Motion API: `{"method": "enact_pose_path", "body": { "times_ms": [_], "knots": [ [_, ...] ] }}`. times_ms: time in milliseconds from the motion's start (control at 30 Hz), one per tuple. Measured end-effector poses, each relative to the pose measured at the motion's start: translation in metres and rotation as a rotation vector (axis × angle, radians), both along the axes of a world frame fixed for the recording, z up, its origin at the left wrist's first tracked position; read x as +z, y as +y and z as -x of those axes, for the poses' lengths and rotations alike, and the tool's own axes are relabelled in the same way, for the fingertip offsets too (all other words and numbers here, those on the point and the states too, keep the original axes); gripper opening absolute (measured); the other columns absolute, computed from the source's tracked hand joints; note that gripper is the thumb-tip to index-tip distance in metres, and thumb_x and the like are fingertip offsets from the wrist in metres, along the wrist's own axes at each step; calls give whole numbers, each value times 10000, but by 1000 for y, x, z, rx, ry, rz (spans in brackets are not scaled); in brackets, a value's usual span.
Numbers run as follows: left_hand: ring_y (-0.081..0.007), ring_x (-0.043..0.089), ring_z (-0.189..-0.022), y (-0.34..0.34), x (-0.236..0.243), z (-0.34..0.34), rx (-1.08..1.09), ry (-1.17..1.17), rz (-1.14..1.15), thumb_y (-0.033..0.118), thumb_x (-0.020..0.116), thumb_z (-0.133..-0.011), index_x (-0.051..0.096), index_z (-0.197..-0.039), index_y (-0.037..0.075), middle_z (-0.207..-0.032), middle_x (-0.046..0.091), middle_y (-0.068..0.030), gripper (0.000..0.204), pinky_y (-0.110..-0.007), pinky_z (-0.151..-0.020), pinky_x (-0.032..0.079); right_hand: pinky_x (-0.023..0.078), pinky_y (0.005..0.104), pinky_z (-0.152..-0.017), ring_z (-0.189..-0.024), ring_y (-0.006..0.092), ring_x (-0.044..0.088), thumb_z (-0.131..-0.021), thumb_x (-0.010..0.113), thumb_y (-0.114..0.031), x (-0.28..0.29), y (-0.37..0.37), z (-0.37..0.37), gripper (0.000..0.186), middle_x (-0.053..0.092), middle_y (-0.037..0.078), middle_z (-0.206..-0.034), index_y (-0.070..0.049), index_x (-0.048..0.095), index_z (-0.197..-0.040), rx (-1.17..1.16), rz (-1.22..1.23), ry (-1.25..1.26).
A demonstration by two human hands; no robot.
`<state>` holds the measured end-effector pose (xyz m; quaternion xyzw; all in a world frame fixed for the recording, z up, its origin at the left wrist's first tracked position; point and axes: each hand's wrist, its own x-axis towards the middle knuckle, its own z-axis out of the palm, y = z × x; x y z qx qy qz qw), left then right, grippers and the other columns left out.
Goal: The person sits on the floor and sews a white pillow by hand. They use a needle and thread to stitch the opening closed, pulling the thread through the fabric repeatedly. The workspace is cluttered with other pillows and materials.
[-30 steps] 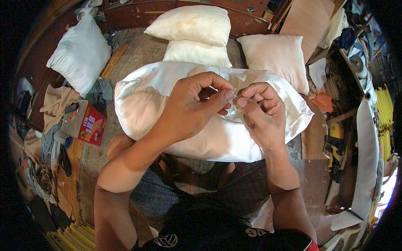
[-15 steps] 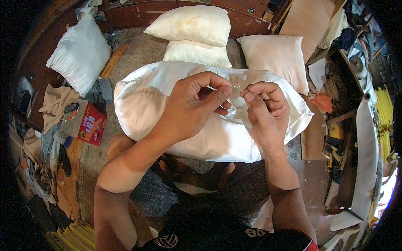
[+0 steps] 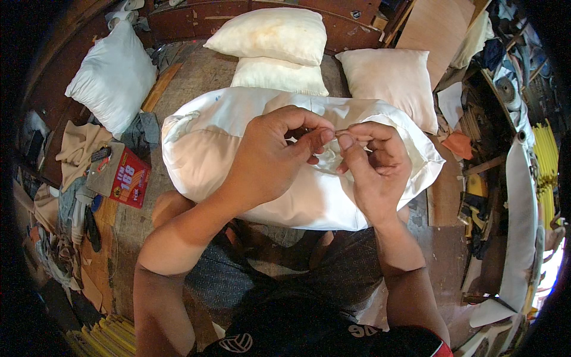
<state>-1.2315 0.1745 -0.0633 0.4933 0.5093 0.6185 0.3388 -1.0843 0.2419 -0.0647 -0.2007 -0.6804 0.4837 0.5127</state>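
A large white stuffed cushion (image 3: 309,202) lies across in front of my knees, its fabric creased and shiny. Above its middle, both of my hands meet fingertip to fingertip. My left hand (image 3: 276,152) is closed in a pinch of thumb and forefinger. My right hand (image 3: 377,166) pinches too, its other fingers curled in. Between the two pinches runs a short bit of pale thread (image 3: 337,132), very thin and partly covered by the fingertips. Whether a needle is also there cannot be made out. Hands and forearms hide part of the cushion's top.
Two stacked cream pillows (image 3: 267,37) lie beyond the cushion, with another pillow (image 3: 389,83) to their right and a white one (image 3: 113,77) at far left. A red box (image 3: 131,177) and rumpled cloths (image 3: 83,149) are on the left. Cluttered shelving (image 3: 479,196) lines the right.
Half a second ago a small thread loop showed between the fingertips; now the hands are closer together and the loop is no longer visible. The cushion has stayed in place.
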Motion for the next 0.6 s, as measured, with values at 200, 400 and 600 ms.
{"method": "enact_pose_path", "body": {
  "times_ms": [200, 400, 600],
  "knots": [
    [-99, 606, -703, -2, 3, -1, 68, 300, -7, 89, 635, -887, 639, -925, -16, -838, 629, -49, 111, -233, -649, 519, 299, 158, -492, -571, -8, 405, -854, 639, 20, -8, 11, -1, 141, 582, -23, -787, -12, 611, -988, -12, -119, 4],
    [-114, 612, -715, 0, -3, 1, -42, 93, -17, 58, 606, -888, 610, -927, -7, -822, 608, -55, 76, -248, -660, 528, 279, 159, -502, -573, -9, 361, -851, 631, 28, -8, 11, -1, 147, 582, -34, -811, -10, 613, -992, -20, -141, -4],
    [-124, 610, -737, 3, -5, 7, -196, -460, 14, 96, 600, -886, 607, -953, 12, -824, 614, -50, 108, -288, -677, 560, 271, 155, -504, -576, -11, 354, -842, 637, 18, -7, 9, 0, 167, 587, -27, -802, -23, 618, -1003, 20, -142, -31]
  ]
}}
